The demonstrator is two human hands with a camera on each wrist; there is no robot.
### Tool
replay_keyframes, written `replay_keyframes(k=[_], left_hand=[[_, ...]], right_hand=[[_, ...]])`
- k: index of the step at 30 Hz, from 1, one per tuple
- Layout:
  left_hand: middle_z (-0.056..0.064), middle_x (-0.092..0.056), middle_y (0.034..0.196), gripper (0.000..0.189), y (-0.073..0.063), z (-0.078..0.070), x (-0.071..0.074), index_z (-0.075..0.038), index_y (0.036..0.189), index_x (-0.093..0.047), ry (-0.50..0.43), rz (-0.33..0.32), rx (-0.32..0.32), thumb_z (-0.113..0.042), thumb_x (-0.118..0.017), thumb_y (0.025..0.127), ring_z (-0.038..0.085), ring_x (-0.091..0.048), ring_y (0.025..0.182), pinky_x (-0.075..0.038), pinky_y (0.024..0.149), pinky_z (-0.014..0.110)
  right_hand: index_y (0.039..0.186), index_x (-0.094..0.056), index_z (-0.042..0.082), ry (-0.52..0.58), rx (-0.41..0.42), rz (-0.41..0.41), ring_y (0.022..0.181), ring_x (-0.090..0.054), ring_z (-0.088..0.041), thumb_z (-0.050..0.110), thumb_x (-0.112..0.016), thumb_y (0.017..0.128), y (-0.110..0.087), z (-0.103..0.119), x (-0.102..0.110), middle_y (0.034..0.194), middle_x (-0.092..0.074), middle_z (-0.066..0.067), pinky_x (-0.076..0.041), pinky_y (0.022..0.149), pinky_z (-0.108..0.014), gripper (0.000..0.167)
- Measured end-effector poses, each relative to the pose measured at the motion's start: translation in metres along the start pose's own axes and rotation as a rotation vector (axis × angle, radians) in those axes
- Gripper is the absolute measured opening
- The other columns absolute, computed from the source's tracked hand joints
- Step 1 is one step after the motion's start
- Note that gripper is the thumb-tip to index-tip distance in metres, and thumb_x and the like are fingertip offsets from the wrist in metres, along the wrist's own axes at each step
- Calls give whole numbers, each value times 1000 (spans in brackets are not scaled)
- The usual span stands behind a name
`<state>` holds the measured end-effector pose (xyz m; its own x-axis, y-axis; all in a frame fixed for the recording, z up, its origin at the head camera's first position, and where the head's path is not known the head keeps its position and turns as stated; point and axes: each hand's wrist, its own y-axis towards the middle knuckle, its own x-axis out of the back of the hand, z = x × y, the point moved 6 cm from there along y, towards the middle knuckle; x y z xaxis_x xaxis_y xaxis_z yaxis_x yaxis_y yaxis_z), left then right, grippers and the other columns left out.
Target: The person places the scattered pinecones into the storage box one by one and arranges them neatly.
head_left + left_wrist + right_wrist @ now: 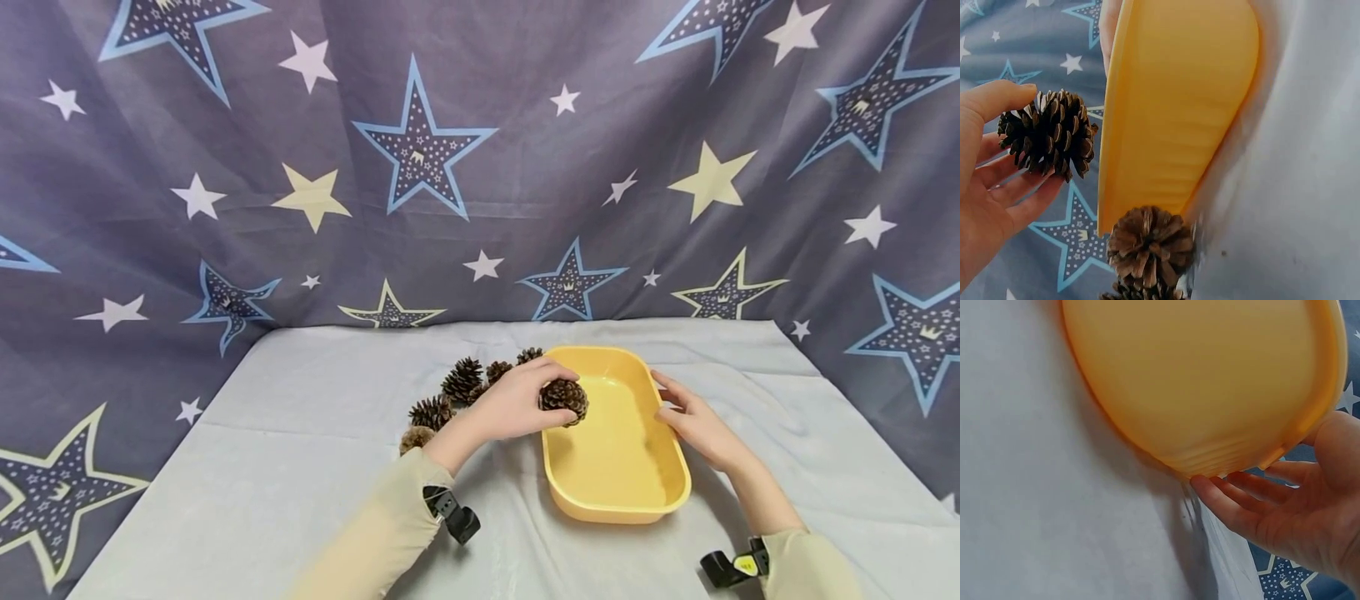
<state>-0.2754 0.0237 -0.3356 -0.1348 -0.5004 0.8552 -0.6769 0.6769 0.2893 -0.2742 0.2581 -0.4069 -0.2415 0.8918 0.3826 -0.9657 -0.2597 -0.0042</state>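
A brown pinecone [564, 402] is held between the thumb and fingers of my left hand [519, 402], over the left rim of a yellow plastic tub [615, 450]. The left wrist view shows the same pinecone [1050, 134], its scales spread wide, beside the tub's outer wall [1172, 106]. On the tub's right side, my right hand [697, 425] grips the rim. In the right wrist view the fingers [1229, 506] lie against the outer wall and the thumb reaches over the rim. Nothing shows inside the tub.
Several more pinecones [462, 379] lie in a loose line left of the tub, partly hidden by my left arm. A white cloth [262, 467] covers the table. Behind it hangs a grey-blue curtain [450, 242] with stars. Each wrist wears a black camera mount [452, 512].
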Motion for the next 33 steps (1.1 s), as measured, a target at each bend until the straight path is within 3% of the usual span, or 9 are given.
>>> replay_keyframes(k=[7,16,27,33], left_hand=[[-3,-54,120,50,11,3,-11,-16,122,-55,-44,-21,-11,-35,-67,78,12,-52,111,-41,98,27],[-3,-56,119,50,25,5,-31,-17,121,-56,-53,4,4,-34,-70,75,11,-51,112,-38,99,24],[-3,-57,121,51,51,4,-47,-17,120,-57,-30,81,1,-34,-73,74,9,-50,114,-35,101,20],[-5,-59,119,49,63,7,-51,-17,117,-58,-11,85,-2,-32,-74,73,7,-51,113,-34,100,16]], right_hand=[[144,-13,-1,35,-5,3,90,-57,-15,2,-45,87,0,-3,-2,130,-35,-35,-51,68,-24,65],[144,-13,-1,74,0,10,81,-56,-10,2,-45,86,0,-5,-4,129,-35,-35,-49,61,-22,66],[144,-11,0,80,13,7,88,-58,-11,3,-45,88,-2,-2,-1,131,-32,-37,-52,68,-24,66],[145,-10,0,81,16,16,91,-58,-11,4,-44,89,-2,-4,-2,132,-31,-37,-52,70,-25,65]])
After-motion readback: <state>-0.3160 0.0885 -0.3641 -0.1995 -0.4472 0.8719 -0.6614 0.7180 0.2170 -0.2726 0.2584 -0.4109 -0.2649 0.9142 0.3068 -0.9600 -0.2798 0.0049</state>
